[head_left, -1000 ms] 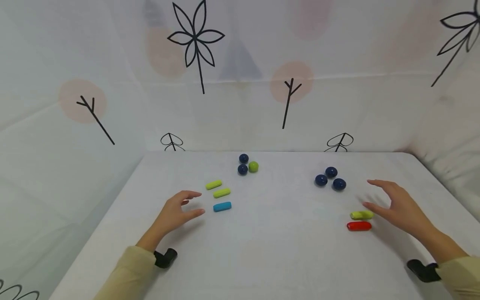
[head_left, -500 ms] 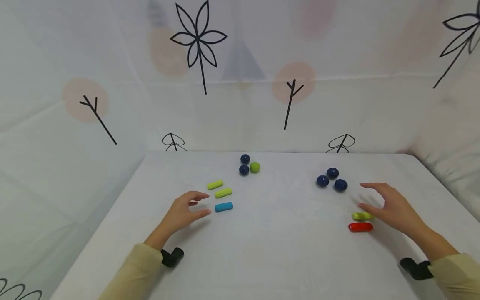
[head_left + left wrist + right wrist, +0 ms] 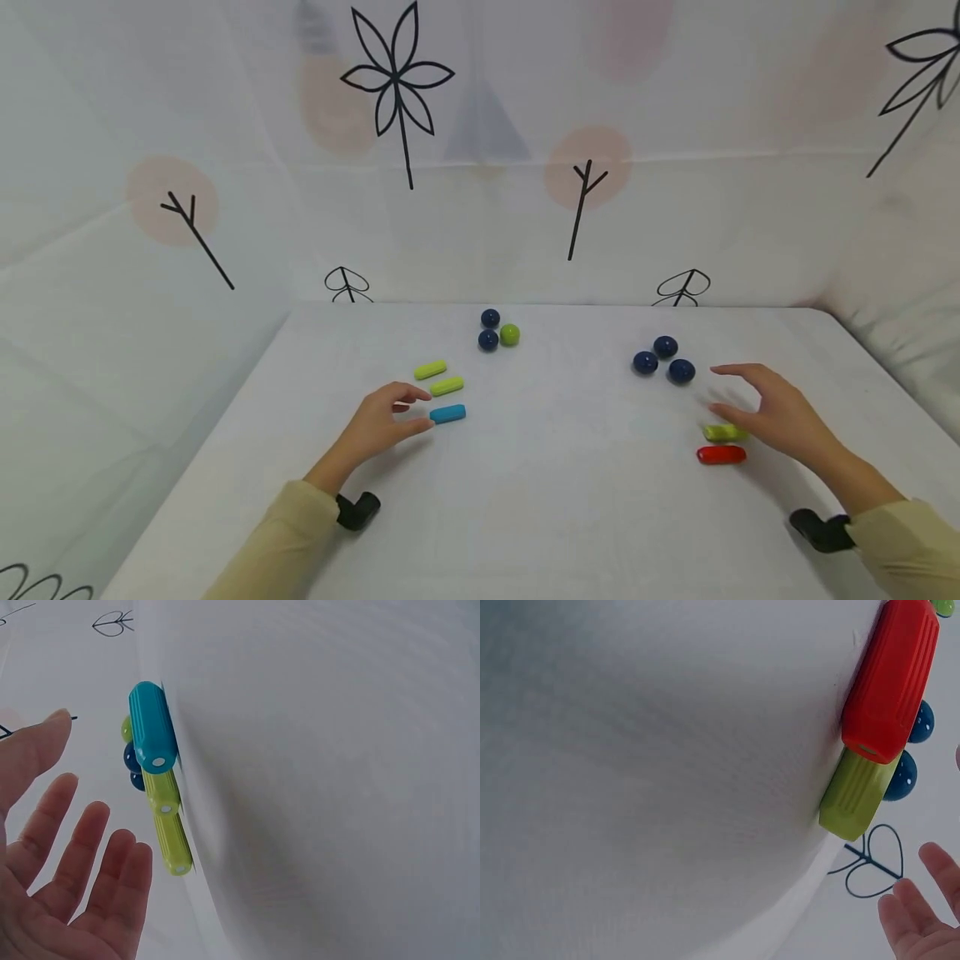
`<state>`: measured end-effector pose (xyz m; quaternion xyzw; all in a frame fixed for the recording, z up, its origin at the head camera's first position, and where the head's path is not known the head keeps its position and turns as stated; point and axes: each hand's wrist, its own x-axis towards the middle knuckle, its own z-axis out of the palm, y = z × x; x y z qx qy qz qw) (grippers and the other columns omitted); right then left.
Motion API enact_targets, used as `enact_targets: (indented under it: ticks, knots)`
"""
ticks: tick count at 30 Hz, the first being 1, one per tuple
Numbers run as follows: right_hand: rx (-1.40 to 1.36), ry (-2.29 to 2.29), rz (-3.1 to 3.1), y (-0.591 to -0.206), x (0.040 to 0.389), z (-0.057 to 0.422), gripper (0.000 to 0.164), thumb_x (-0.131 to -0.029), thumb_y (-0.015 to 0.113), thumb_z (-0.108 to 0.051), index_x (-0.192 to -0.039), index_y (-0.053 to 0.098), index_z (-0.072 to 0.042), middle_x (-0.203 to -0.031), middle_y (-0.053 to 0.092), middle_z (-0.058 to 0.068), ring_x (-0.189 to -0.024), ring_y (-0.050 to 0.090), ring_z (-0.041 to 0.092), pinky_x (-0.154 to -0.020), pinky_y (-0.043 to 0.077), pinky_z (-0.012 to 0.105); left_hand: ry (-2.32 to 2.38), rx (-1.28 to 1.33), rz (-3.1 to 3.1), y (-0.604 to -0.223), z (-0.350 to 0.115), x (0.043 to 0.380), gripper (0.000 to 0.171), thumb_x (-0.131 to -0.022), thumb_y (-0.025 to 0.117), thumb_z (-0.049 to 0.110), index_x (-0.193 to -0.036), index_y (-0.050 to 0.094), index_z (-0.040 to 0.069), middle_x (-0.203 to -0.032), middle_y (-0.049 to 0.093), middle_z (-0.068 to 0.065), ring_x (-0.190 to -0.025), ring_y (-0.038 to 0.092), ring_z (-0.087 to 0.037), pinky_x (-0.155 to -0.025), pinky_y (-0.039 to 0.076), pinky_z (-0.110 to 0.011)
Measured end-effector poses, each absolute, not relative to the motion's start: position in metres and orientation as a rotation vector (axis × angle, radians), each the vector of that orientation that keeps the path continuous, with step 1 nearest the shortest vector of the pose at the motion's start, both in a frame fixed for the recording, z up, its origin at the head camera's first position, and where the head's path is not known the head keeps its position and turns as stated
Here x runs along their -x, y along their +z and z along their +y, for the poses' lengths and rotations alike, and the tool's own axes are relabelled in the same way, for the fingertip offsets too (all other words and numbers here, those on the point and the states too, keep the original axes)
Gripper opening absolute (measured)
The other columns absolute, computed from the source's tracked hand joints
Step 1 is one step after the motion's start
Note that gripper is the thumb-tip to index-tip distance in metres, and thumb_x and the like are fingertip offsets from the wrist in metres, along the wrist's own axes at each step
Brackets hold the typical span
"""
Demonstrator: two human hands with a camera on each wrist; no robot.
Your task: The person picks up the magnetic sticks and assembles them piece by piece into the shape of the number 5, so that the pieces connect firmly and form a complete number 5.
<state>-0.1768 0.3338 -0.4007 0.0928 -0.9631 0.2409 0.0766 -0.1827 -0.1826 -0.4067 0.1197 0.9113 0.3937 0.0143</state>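
Note:
My left hand [image 3: 381, 422] hovers at the left end of a blue ridged stick [image 3: 451, 413], thumb and fingers apart with nothing between them. In the left wrist view this blue stick [image 3: 152, 727] is beside the thumb. Behind it lie two lime ridged sticks, a nearer one [image 3: 447, 386] and a farther one [image 3: 430, 370]. On the right side, my right hand [image 3: 783, 419] is held above the table, its fingers loosely spread and holding nothing. It partly covers a third lime stick [image 3: 722, 433], and a red ridged stick [image 3: 722, 455] lies just in front of that.
Two navy balls [image 3: 488, 340] and a green ball [image 3: 510, 335] sit together at the back middle of the white table [image 3: 555, 508]. Three more navy balls [image 3: 681, 372] are clustered left of my right hand. A patterned cloth [image 3: 480, 225] hangs behind the table.
My left hand has moved right, bringing its thumb up to the blue stick. My right hand has shifted left over the lime stick. The sticks and balls stay in place.

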Motion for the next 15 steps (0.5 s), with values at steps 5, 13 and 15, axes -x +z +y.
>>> enact_targets:
  ticks: [5,13,15]
  knots:
    - [-0.279,0.722,-2.889,-0.401,0.18,0.332,0.054,-0.084,0.079,-0.013,-0.129,0.054,0.005,-0.128,0.047,0.036,-0.117,0.039,0.056,-0.089,0.039,0.075,1.222,-0.367,2.821,-0.407,-0.178,0.185,0.032,-0.084,0.081,0.013,-0.114,0.069,0.01,-0.115,0.066,-0.003,-0.113,0.06,-0.027,-0.098,0.051,-0.041]
    - [-0.277,0.735,-2.907,-0.4,0.184,0.329,0.052,-0.085,0.078,-0.012,-0.128,0.055,0.005,-0.129,0.047,0.036,-0.117,0.04,0.056,-0.089,0.039,0.075,1.232,-0.367,2.811,-0.408,-0.171,0.188,0.029,-0.085,0.08,0.01,-0.112,0.07,0.009,-0.113,0.067,-0.002,-0.111,0.061,-0.027,-0.098,0.051,-0.041]
    - [-0.28,0.732,-2.909,-0.4,0.185,0.328,0.052,-0.085,0.077,-0.012,-0.128,0.055,0.005,-0.129,0.047,0.036,-0.117,0.04,0.056,-0.09,0.039,0.075,1.23,-0.365,2.809,-0.409,-0.17,0.189,0.028,-0.085,0.08,0.009,-0.111,0.071,0.009,-0.112,0.067,-0.002,-0.111,0.061,-0.027,-0.098,0.051,-0.04]
